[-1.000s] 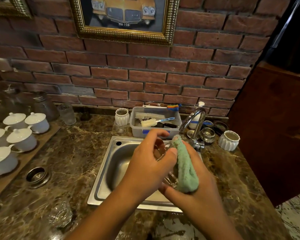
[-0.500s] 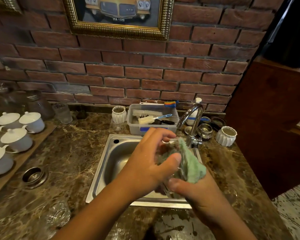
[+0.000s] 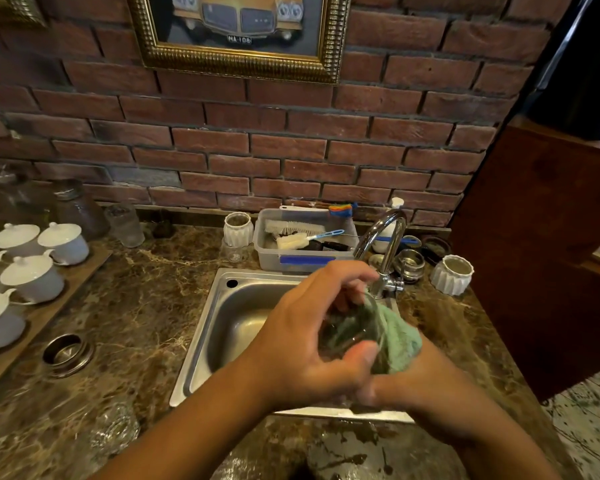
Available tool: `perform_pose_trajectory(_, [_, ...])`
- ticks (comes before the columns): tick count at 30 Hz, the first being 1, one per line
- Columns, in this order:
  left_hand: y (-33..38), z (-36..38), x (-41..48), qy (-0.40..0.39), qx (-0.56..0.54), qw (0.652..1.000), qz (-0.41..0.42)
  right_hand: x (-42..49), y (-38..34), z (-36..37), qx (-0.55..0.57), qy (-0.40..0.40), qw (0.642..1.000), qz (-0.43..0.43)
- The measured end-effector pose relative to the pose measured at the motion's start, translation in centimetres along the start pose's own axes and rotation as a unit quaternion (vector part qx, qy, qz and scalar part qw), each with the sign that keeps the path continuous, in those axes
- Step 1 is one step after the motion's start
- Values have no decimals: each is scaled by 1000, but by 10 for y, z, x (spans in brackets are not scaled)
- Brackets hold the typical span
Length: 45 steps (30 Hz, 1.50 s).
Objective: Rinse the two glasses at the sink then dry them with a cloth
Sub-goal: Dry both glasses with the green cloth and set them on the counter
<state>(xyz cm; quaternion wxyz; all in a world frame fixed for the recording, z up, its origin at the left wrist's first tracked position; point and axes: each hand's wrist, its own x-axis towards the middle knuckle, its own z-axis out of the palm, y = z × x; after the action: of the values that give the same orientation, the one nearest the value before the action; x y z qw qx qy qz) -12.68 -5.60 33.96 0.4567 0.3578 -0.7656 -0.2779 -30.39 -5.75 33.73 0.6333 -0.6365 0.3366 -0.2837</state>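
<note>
Over the sink [image 3: 222, 323], my left hand [image 3: 302, 341] curls its fingers and thumb round 1 glass [image 3: 354, 327], which is blurred. The green cloth [image 3: 400, 341] shows through the glass wall and bunches out at its right. My right hand [image 3: 426, 393] grips the cloth from below, its fingers mostly hidden by the left hand. Behind the sink, a clear plastic tub [image 3: 271, 259] holds brushes [image 3: 293, 226]. The tap [image 3: 385, 244] stands just behind my hands. The second glass [image 3: 113, 427] stands on the counter [image 3: 136, 306] at lower left, well apart. White lidded cups [image 3: 32, 275] sit on a wooden tray [image 3: 84, 275] at far left.
</note>
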Motion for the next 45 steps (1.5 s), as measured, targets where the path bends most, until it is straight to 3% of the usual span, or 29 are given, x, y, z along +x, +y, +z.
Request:
perform_pose_trajectory(2, [0,-1,-1,-25,-18,999,29,-6,10,-2,143,-68,987,-4])
perform_pose_trajectory(3, [-2,-1,-1,-34,-22,999,26,-7,16,-3,170,-64,983,-9])
perform_pose_trajectory(7, [-12,-4,0,-50,-12,998,-31,-3,31,7,161,44,986,-12])
perform_pose_trajectory(10, [-9,2,0,-8,29,995,-96,1,23,15,22,131,990,-52])
perform_pose_trajectory(13, [-4,10,2,41,47,984,-169,5,19,24,-145,239,958,-71])
perform_pose_trajectory(17, [-1,14,7,49,30,975,-215,2,18,34,-268,284,917,-77])
perform_pose_trajectory(20, [4,14,3,73,-11,981,-178,2,13,30,-214,250,942,-71])
perform_pose_trajectory(23, [4,5,1,25,-31,994,-101,0,3,15,-195,162,965,-62])
perform_pose_trajectory(26, [6,-5,1,-37,-48,998,-25,-7,1,4,11,26,999,-17])
perform_pose_trajectory(29, [9,-6,1,-83,-86,992,-33,-12,22,5,264,-92,960,-11])
perform_pose_trajectory(33, [-5,-9,-2,-103,-96,987,-81,-13,40,21,390,-71,918,2])
perform_pose_trajectory(35, [-10,-8,-5,-78,-71,989,-103,-10,35,27,316,18,948,-7])
perform_pose_trajectory(37, [-9,-1,-5,-14,-35,991,-129,-3,27,32,143,139,980,-26])
perform_pose_trajectory(41, [-2,11,4,70,-4,981,-181,7,22,40,-90,292,950,-58])
perform_pose_trajectory(45, [3,13,8,59,-4,981,-186,5,24,42,-196,334,921,-47])
